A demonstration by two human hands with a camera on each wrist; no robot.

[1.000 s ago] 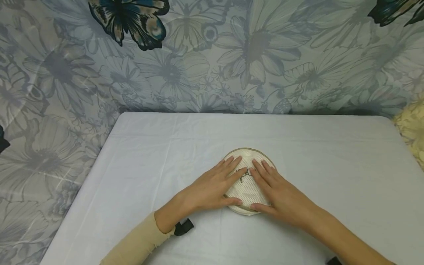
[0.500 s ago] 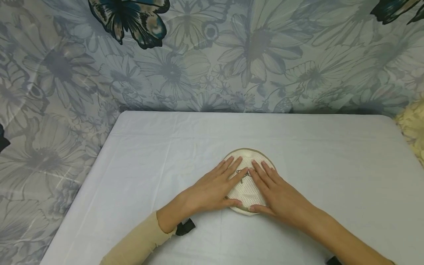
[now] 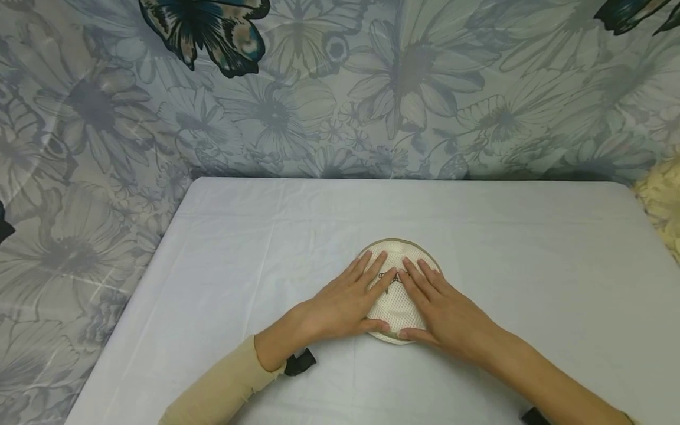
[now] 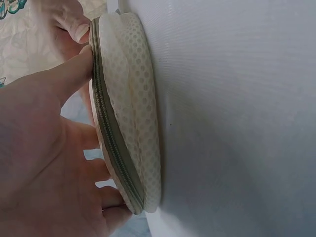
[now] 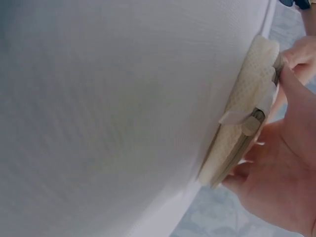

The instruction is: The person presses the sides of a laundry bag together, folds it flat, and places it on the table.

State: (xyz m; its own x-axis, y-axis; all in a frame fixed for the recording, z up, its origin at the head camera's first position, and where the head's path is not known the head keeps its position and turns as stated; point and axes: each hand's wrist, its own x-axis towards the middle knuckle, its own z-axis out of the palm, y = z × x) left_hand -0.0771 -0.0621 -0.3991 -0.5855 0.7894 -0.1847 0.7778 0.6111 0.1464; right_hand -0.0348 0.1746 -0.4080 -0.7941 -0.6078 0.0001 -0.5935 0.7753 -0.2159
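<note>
A round cream mesh laundry bag (image 3: 395, 310) lies on the white table, with a small dark bow-like design on its top. My left hand (image 3: 342, 301) rests on its left side, fingers straight and spread. Over the right side lies my right hand (image 3: 451, 307), also with straight fingers; the two index fingertips nearly meet over the design. Both thumbs sit at the near rim. A zipper (image 4: 116, 143) runs round the puffy edge in the left wrist view. In the right wrist view a white tag (image 5: 234, 116) sticks out beside the zipper's end. The bag's underside is hidden.
The white-covered table (image 3: 265, 236) reaches back to a wall (image 3: 329, 118) covered in grey flower and butterfly print. A yellow ruffled thing (image 3: 661, 203) shows past the table's right edge. Black straps (image 3: 300, 362) hang under the wrists.
</note>
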